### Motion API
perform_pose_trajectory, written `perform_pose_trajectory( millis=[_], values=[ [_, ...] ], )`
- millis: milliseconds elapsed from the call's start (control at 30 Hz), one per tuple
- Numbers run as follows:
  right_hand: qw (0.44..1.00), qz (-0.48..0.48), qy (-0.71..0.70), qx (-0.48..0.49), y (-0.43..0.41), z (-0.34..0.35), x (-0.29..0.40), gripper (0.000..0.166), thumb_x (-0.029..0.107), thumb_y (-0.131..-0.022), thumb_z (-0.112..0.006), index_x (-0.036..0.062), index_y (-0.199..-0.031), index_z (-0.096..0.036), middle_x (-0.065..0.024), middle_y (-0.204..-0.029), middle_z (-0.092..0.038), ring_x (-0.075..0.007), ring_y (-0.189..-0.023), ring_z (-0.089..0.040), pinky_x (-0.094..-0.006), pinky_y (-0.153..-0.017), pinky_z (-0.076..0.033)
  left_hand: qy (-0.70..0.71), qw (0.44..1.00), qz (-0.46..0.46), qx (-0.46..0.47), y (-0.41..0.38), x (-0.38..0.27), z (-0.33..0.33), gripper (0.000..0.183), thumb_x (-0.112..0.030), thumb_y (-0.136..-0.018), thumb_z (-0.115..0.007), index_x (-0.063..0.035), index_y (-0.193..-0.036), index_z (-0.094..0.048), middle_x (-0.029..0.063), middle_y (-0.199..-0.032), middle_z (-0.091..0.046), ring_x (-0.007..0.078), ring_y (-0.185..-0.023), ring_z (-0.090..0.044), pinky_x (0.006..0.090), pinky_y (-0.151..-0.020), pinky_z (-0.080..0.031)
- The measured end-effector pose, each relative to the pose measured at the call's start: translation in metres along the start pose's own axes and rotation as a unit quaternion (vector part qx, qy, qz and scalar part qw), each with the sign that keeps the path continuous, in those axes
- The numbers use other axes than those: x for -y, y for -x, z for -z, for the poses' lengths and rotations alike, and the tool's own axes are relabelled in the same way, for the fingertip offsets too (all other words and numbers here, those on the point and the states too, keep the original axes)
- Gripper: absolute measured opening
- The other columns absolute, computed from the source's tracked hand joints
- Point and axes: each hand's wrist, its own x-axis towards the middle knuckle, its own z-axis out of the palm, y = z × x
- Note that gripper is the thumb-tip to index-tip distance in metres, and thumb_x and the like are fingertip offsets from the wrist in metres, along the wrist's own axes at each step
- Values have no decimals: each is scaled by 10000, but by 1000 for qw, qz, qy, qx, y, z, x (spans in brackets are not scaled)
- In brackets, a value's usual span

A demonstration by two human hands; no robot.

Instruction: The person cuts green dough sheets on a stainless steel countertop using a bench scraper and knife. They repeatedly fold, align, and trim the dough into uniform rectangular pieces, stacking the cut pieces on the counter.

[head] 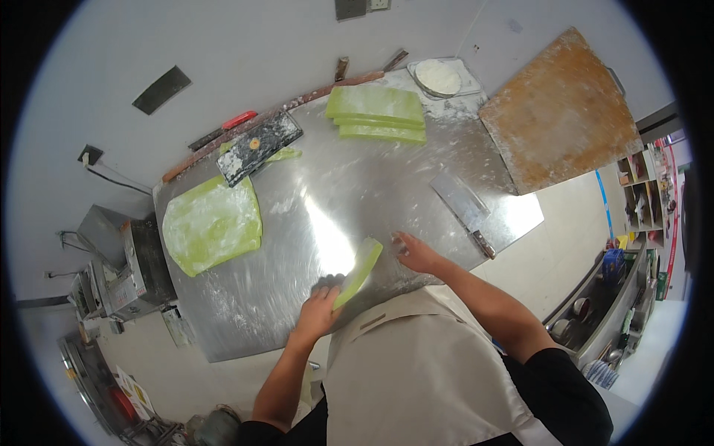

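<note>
A strip of green dough (pixel 361 272) slants over the front part of the steel worktable (pixel 312 223). My left hand (pixel 322 308) grips its lower end, fingers along its left side. Right of the strip's far end, my right hand (pixel 414 253) holds nothing, its fingers apart and slightly curled. Beyond it on the right lies a cleaver (pixel 460 199), wooden handle toward the table's front edge. A floured stack of green dough sheets (pixel 376 106) rests at the back. Another floured green dough sheet (pixel 213 226) lies at the left.
A flour-dusted black box (pixel 259 148) lies partly over green dough at the back left. Near the back right corner stands a bowl of flour (pixel 438 78). A large wooden board (pixel 563 117) juts past the table's right side. A sink (pixel 591 301) is farther right.
</note>
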Motion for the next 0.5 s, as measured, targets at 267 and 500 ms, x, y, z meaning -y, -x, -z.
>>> perform_pose_trajectory(
  millis=[267, 500],
  values=[
    [962, 221, 163, 4, -44, -9, 47, 446, 46, -843, -629, 51, -1285, -571, -140, -1227, -625, -367, -1146, -594, -474, -1000, -466, 19, 996, 31, -86, -21, -13, -17, 488, -169, -851, -715, 11, -1263, -525, 240, -1149, -618, 421, -1093, -597, 506, -936, -498],
    [966, 160, 190, 75, -25, 23, 95, 315, 126, -821, -673, 54, -1127, -645, -163, -1059, -673, -390, -1046, -617, -493, -951, -473, 69, 991, 117, 0, -54, -8, -32, 545, -287, -922, -682, 6, -1327, -467, 256, -1193, -637, 425, -1086, -627, 505, -887, -527]
  ],
)
